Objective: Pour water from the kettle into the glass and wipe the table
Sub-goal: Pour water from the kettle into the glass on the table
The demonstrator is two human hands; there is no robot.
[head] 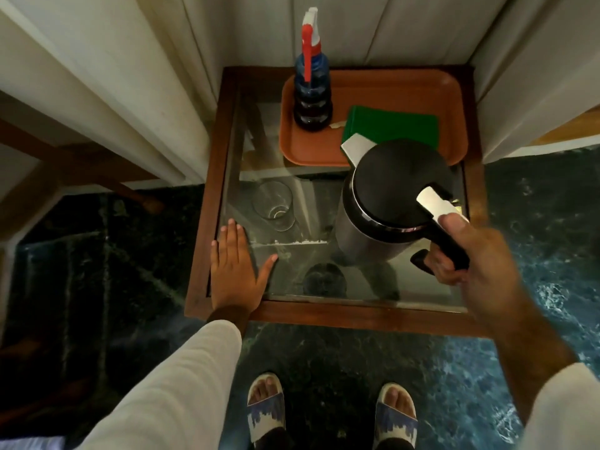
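Note:
A steel kettle [386, 203] with a black lid stands upright on the right side of the glass-topped table [324, 315]. My right hand [467, 254] grips its black handle, thumb on the silver lid lever. A clear empty glass [274, 204] stands upright on the left of the table, apart from the kettle. My left hand [235, 269] lies flat, fingers spread, on the table's front left corner, just in front of the glass. A folded green cloth [393, 125] lies in the orange tray [454, 102] behind the kettle.
A blue spray bottle [312, 89] with a red and white trigger stands at the tray's left end. White curtains hang behind and to both sides of the table. The floor is dark green marble. My feet in sandals are below the table's front edge.

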